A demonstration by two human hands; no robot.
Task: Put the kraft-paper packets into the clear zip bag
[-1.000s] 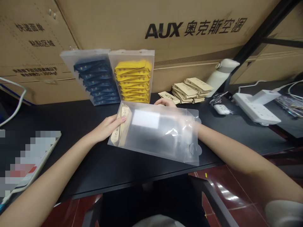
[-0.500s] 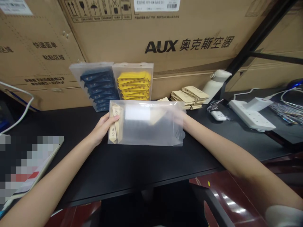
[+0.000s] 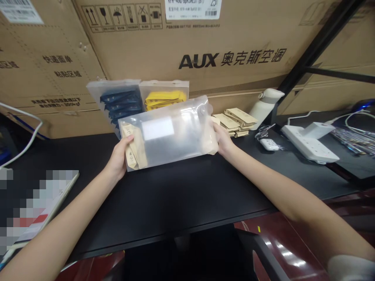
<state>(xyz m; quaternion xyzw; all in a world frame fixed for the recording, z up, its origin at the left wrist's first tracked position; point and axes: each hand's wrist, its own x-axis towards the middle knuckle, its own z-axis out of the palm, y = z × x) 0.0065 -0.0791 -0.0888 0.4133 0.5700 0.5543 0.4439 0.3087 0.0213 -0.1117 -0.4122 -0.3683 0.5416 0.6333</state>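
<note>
Left hand (image 3: pixel 118 158) and right hand (image 3: pixel 223 141) each clasped one end of a single frosted, rectangular plastic box (image 3: pixel 175 145), tilted above the matte black worktop (image 3: pixel 164 203); tan paper sachets (image 3: pixel 134 151) lay inside.

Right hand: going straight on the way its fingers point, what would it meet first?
The right hand points left, into the open end of the clear plastic box. First in line is the tan sachet it grips there; beyond, probably the packed sachets at the far end, though depth is unclear.
</note>
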